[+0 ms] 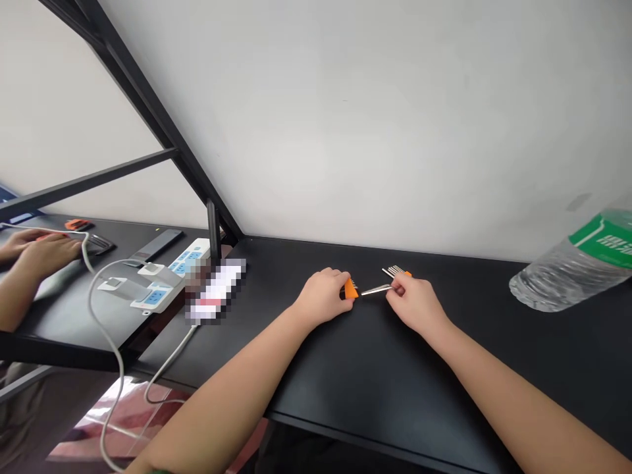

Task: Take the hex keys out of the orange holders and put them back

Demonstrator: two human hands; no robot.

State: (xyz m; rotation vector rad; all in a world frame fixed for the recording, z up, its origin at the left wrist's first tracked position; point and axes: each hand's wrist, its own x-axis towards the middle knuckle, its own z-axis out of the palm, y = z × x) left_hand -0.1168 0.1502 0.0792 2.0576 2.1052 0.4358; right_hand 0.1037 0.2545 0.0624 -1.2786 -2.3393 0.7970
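Bare forearms (232, 388), left hand (323, 296) closed on orange holder (351, 288), right hand (415, 303) pinching slim metal piece (376, 289) between them

Both forearms bare, angled inward over near edge of worktop (345, 382), hands facing each other, apart, closer to back edge than near edge. Left hand (322, 295): back of hand up, fingers curled, thumb below index finger, grip closed, fingertips toward right. Left forearm slants up from lower left, wrist about straight. Right hand (413, 304): thumb and index fingertips pinched, other fingers curled in, mostly hidden, fingertips toward left. Right forearm slants up from lower right, wrist about straight.
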